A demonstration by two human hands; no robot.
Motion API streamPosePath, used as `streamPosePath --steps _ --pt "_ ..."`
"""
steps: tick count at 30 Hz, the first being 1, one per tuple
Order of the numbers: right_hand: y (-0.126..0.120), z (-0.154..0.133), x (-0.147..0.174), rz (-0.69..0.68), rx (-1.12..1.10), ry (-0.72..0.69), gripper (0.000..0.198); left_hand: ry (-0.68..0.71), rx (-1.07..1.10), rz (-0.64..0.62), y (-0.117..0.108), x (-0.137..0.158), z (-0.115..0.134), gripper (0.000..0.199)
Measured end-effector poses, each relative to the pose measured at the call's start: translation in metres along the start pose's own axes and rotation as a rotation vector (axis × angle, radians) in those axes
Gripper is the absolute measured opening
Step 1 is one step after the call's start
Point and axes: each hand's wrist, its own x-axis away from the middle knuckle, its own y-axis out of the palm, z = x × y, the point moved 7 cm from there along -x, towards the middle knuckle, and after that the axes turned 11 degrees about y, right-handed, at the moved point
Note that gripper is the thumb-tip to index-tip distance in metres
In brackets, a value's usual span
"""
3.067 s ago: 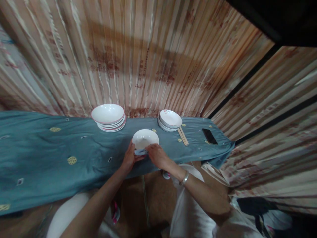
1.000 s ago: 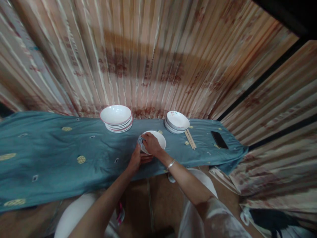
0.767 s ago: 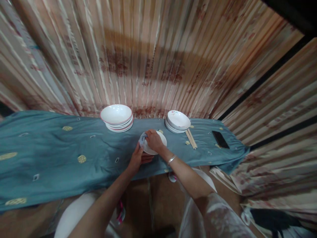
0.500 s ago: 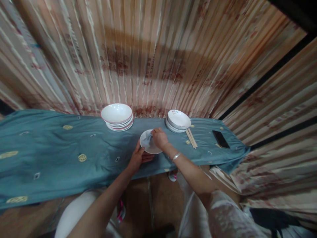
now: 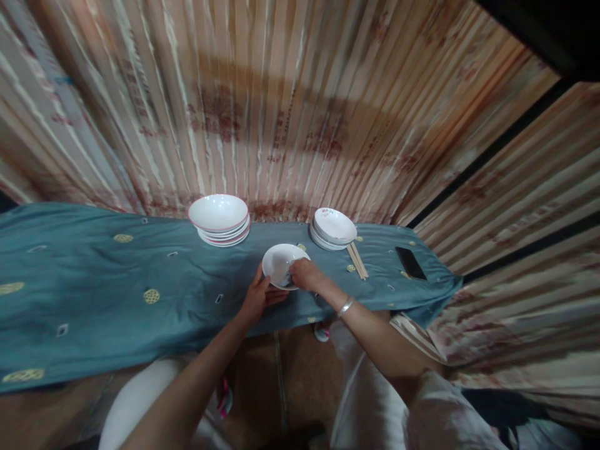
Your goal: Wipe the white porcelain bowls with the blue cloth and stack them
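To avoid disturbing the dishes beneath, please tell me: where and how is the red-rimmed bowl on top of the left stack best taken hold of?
The red-rimmed bowl is probably best pinched at the left of its rim, coming from the left. There it overhangs the dishes under it, which seems to leave room below; behind, the curtain hangs close.

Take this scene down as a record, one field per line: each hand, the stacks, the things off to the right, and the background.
Left hand: holding the white bowl at its left and near side
Right hand: fingers inside the bowl's right side; what they pinch is too blurred to tell
Left stack: red-rimmed dishes, bowl on top
Right stack: white dishes, floral print inside the top one
Far right: pale sticks, then a black phone-like slab
Surface: blue-green cloth
Background: pleated curtain
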Motion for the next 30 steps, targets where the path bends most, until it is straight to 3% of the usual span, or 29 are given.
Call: streamPosePath --steps 8,14,20,30 --pt "0.004 -0.016 0.001 -0.035 -0.175 -0.072 0.037 0.015 0.009 0.014 0.000 0.000 0.000 0.070" --pt "0.008 -0.025 -0.017 0.092 -0.338 -0.064 0.036 0.012 0.016 0.001 -0.004 -0.003 -0.004 0.075" --pt "0.006 -0.025 -0.025 0.215 -0.283 -0.047 0.031 0.007 0.014 0.007 -0.005 -0.003 -0.004 0.077" --pt "0.005 -0.006 -0.023 0.101 -0.035 -0.053 0.029 0.013 0.041 0.003 -0.006 -0.005 -0.007 0.077"
